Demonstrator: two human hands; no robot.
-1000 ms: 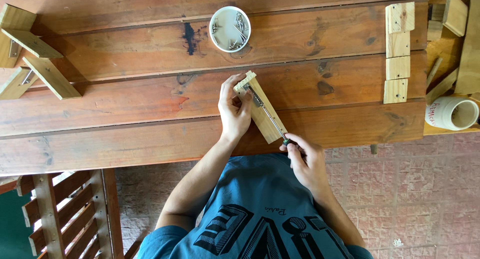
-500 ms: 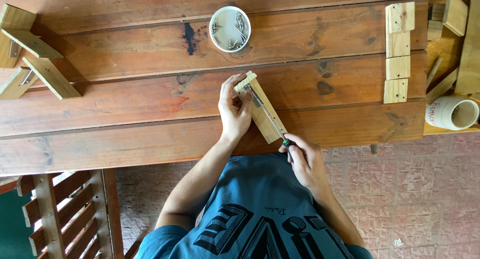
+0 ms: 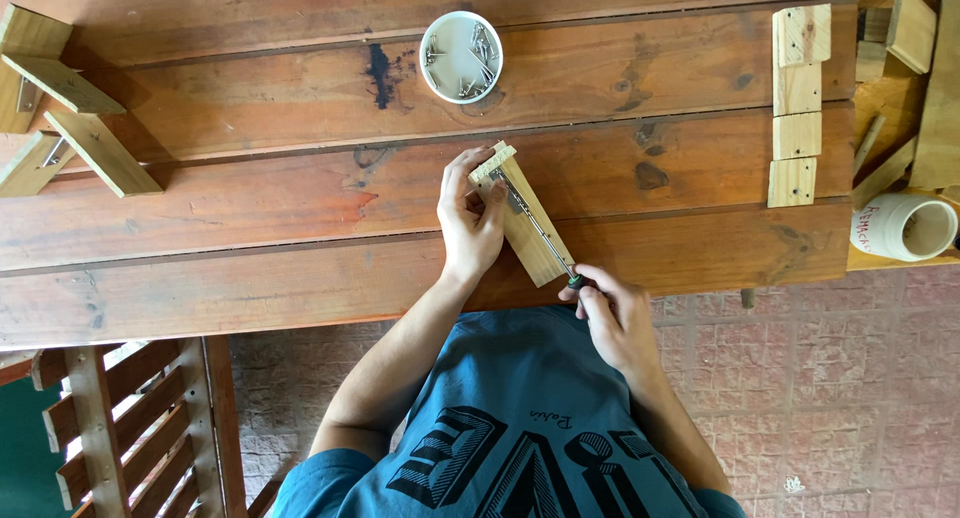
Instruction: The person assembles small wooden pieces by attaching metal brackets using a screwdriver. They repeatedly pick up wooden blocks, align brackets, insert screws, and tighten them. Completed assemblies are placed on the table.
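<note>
I read the left hand [image 3: 470, 223] as pressed flat with fingers curled over the upper end of the wooden block [image 3: 525, 218], which lies diagonally at centre frame on the counter [image 3: 250, 208], its lower end near the counter's front edge; the right hand [image 3: 612, 318] is closed around the handle of a screwdriver [image 3: 545, 233], whose thin shaft runs up along the block toward the left fingers.

Risk, as I judge it: the tip points straight at the left fingertips [image 3: 490, 193]; a slip off the screw head would send it into them; I cannot see the tip's seating, as it is too small to resolve. The block is held by hand pressure alone, no clamp visible; torque could rotate it or walk it toward the edge. A small pale piece at the block's upper end sits just beside the thumb; whether it is fastened I cannot tell.

Surroundings: a white round dish of screws [image 3: 461, 56] at upper centre, well apart from the block; a row of four pale wood pieces [image 3: 797, 103] at right; joined wooden bracket pieces [image 3: 70, 118] at upper left; a white cup on its side [image 3: 905, 228] at far right; a slatted wooden chair [image 3: 130, 428] at lower left. Nothing lies between the hands and the dish.
</note>
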